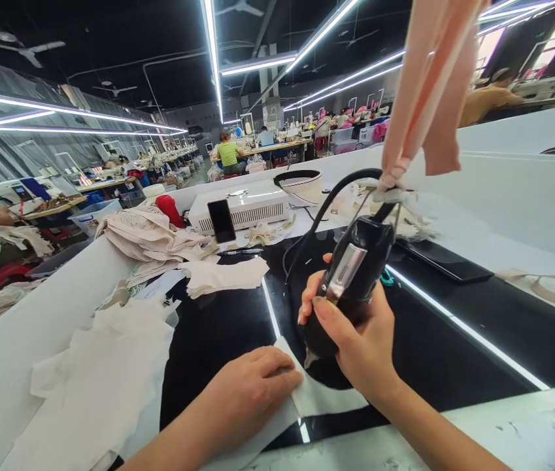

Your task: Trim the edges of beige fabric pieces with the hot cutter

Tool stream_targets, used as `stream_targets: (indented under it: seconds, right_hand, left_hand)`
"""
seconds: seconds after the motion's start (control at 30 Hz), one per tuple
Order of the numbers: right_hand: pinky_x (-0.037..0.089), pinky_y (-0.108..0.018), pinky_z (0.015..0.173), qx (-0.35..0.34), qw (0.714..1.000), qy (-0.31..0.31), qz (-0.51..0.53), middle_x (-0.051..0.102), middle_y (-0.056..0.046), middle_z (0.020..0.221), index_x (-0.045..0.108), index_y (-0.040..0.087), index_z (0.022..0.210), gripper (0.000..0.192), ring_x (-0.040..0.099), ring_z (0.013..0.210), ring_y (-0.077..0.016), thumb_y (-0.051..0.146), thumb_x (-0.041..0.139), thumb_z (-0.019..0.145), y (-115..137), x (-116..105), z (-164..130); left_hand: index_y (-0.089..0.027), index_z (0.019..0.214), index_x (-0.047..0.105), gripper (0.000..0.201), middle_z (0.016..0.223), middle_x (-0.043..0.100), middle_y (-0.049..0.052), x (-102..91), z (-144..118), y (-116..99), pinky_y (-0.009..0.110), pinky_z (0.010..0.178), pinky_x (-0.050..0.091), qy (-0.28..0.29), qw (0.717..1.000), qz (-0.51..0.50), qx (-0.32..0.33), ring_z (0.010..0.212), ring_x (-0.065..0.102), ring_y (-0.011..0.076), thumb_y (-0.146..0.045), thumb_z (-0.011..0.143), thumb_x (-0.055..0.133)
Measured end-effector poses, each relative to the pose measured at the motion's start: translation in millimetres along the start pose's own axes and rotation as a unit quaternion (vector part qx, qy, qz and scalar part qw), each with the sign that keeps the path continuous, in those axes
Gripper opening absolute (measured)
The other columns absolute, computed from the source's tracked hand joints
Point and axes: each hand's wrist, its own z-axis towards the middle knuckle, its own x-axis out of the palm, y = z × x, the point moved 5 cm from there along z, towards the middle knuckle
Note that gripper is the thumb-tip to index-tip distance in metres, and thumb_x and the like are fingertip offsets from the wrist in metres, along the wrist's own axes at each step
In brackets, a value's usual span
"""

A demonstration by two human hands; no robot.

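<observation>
Right hand [355, 333] clasps black cutting tool [350, 281], tip on white fabric piece [316, 392] at near desk [454, 340] edge; left hand [252, 386] flat, pinning it. Stacks [223, 275] remain uncut, seemingly.

1. Place: garment factory / sewing floor, big open hall.
2. Long LED light strips [213, 59] are running across a dark ceiling, top centre of frame; ceiling fan [29, 49] is hanging upper left.
3. Rows of sewing stations [159, 160] are stretching back at mid-left & centre, w/ workers sitting at them, e.g. a person in a green top [228, 154].
4. Cut fabric pieces [223, 275] & piled cloth [150, 235] are lying left of centre.
5. Black worktable [454, 340] w/ white edging is filling the lower frame; a white machine box [242, 209] is sitting at its far end.
6. Pink cloth strip [429, 85] is hanging upper right; storage bins [343, 139] are standing beyond, centre-right.
</observation>
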Motion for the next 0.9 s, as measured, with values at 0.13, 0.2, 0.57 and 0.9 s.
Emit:
stream_targets:
  seconds: [0.13, 0.2, 0.57, 0.9]
  right_hand:
    - [0.062, -0.027, 0.053, 0.004, 1.0, -0.003, -0.004, 0.074, 0.004, 0.081, 0.063, 0.027, 0.102, 0.028, 0.067, 0.058, -0.0141, 0.026, 0.087, 0.088, -0.2, 2.7, -0.7]
    - [0.062, -0.027, 0.053, 0.007, 1.0, -0.001, -0.005, 0.074, 0.004, 0.08, 0.062, 0.027, 0.101, 0.028, 0.067, 0.058, -0.0144, 0.026, 0.087, 0.087, -0.8, 2.6, -1.1]
    - [0.064, -0.026, 0.053, 0.014, 1.0, -0.002, -0.024, 0.073, 0.005, 0.08, 0.063, 0.026, 0.097, 0.022, 0.066, 0.056, -0.0132, 0.025, 0.083, 0.088, 4.8, 3.5, -0.5]
    - [0.063, -0.03, 0.05, -0.004, 0.999, -0.022, -0.041, 0.076, 0.001, 0.086, 0.071, 0.029, 0.107, 0.032, 0.068, 0.059, -0.0172, 0.042, 0.095, 0.09, 24.8, -39.1, -13.6]
  left_hand:
    - [-0.02, 0.133, 0.07, 0.024, 0.125, 0.076, 0.007, 0.5, 0.0, -0.8, 0.028, 0.099, 0.066, -0.008, 1.0, 0.018, 0.006, 0.11, 0.078, 0.02, -0.011, 0.115, 0.058]
    - [-0.02, 0.134, 0.07, 0.023, 0.125, 0.076, 0.007, 0.4, 0.0, -0.9, 0.027, 0.099, 0.066, -0.01, 1.0, 0.023, 0.008, 0.11, 0.078, 0.0199, -0.013, 0.116, 0.058]
    - [-0.022, 0.133, 0.07, 0.024, 0.126, 0.075, 0.008, 0.3, -2.2, 0.5, 0.029, 0.098, 0.067, 0.002, 1.0, 0.022, 0.003, 0.11, 0.077, 0.0203, -0.015, 0.118, 0.052]
    - [-0.015, 0.135, 0.068, 0.023, 0.125, 0.078, 0.011, -1.6, 10.5, -15.4, 0.031, 0.101, 0.068, -0.044, 0.999, -0.003, 0.027, 0.114, 0.077, 0.0229, -0.019, 0.121, 0.051]
